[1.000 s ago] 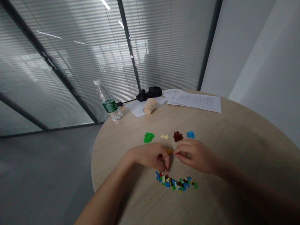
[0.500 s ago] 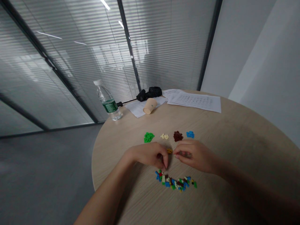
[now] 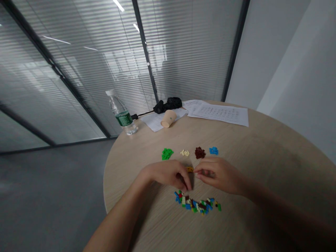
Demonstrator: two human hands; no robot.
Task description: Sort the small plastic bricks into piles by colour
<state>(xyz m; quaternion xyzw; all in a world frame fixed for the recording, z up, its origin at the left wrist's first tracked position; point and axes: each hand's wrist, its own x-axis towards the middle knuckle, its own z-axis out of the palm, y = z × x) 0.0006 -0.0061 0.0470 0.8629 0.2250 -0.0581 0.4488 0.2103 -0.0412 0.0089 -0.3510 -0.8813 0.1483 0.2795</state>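
My left hand (image 3: 170,175) reaches down at the upper left edge of a mixed pile of small toy bricks (image 3: 198,205), its index finger and thumb slightly apart with nothing visible between them. The pile holds blue, green, red, cream, brown and yellow bricks. Beside a small yellow brick group (image 3: 189,169), my right hand (image 3: 217,174) has its thumb and fingertips pinched together; whatever they hold is too small to make out. The yellow group lies between both hands, partly hidden by the left one. Behind them sit green bricks (image 3: 167,154), cream bricks (image 3: 184,153), dark brown bricks (image 3: 200,153) and blue bricks (image 3: 213,151).
A water bottle (image 3: 123,115) stands at the round wooden table's (image 3: 126,154) left rim. Towards the back lie a paper cup (image 3: 168,118) on its side, printed sheets (image 3: 220,113) and a black bundle (image 3: 172,103) with a cable. Glass panels with blinds rise behind.
My left index finger has shifted slightly right, away from the thumb. The right hand stays pinched by the yellow bricks, and the brick groups look the same.
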